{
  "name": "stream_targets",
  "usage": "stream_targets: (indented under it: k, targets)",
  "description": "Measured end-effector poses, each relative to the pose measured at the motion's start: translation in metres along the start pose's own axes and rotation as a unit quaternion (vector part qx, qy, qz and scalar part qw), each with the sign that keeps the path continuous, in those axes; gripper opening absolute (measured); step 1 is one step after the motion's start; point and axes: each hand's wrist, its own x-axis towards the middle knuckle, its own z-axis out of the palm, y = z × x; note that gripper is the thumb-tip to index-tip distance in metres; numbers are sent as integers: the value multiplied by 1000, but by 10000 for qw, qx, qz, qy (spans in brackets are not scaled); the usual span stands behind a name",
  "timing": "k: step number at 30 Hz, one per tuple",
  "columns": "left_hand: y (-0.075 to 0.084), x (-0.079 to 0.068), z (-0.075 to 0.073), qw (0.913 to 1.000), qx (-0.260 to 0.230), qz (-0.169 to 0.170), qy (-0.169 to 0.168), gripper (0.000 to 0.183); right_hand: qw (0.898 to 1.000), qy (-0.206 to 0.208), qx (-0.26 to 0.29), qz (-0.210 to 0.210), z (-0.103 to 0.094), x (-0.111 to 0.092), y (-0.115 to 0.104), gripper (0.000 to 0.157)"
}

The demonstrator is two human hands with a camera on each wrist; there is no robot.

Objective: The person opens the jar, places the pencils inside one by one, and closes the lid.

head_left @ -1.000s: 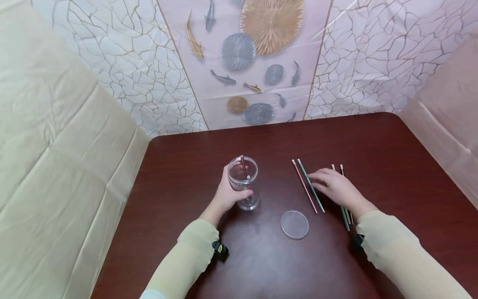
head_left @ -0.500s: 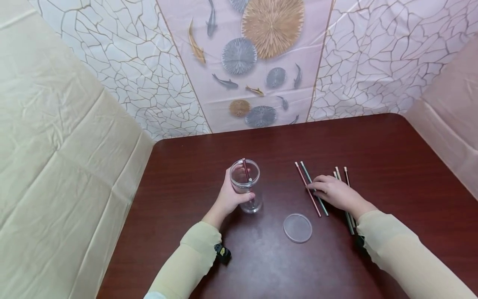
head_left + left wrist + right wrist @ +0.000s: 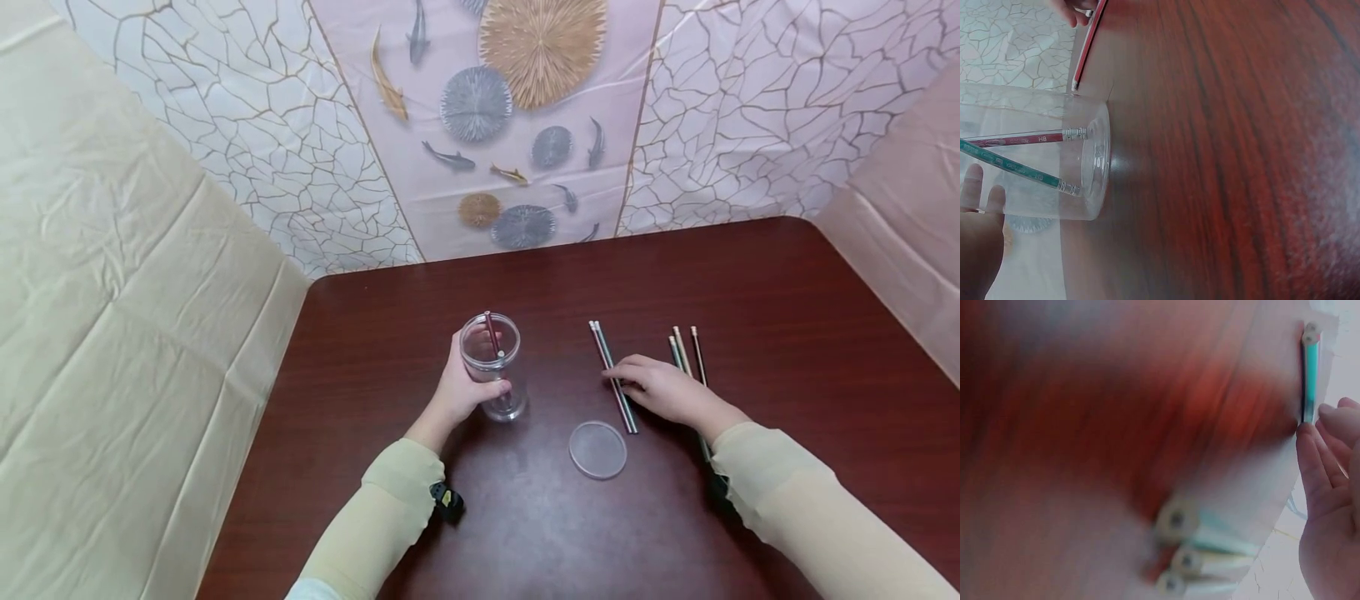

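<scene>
My left hand [image 3: 459,392] grips a clear plastic jar [image 3: 487,365], which stands upright on the table. Inside it lean a red pencil [image 3: 1029,139] and a green pencil [image 3: 1013,166], as the left wrist view shows. To the right, my right hand [image 3: 667,393] pinches another red pencil [image 3: 622,408] and another green pencil [image 3: 602,335] together around their middles. These two lie side by side, low over the table. In the right wrist view the thumb and fingertips [image 3: 1305,431] meet at the pair.
A clear round lid [image 3: 597,450] lies flat between the jar and my right sleeve. Beyond my right hand are a green pencil [image 3: 675,350], a light-coloured pencil [image 3: 682,348] and a dark pencil [image 3: 699,354], partly hidden by the arm. Patterned cloth [image 3: 480,104] hangs behind the table.
My right hand has moved left across the green pencil to the red one, and the two have come together from apart. The left hand keeps holding the jar in place.
</scene>
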Motion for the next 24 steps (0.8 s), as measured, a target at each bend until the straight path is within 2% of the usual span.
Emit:
stream_targets:
  k: [4, 8, 15, 20, 24]
  targets:
    - [-1, -1, 0, 10000, -68, 56, -4, 84, 9998, -6, -148, 103, 0, 0, 4, 30]
    - [-3, -1, 0, 9999, -81, 87, 3, 84, 9997, -139, -78, 160, 0, 0, 8, 33]
    - [-3, -1, 2, 9999, -121, 82, 28, 84, 9985, -506, -38, -195, -8, 3, 16, 36]
    - [-2, -1, 4, 9999, -148, 80, 10, 84, 9942, -862, -371, -534, -13, 6, 18, 43]
    - [-2, 0, 4, 9997, -191, 107, 54, 85, 9896, -932, -615, -910, -14, 14, 17, 47]
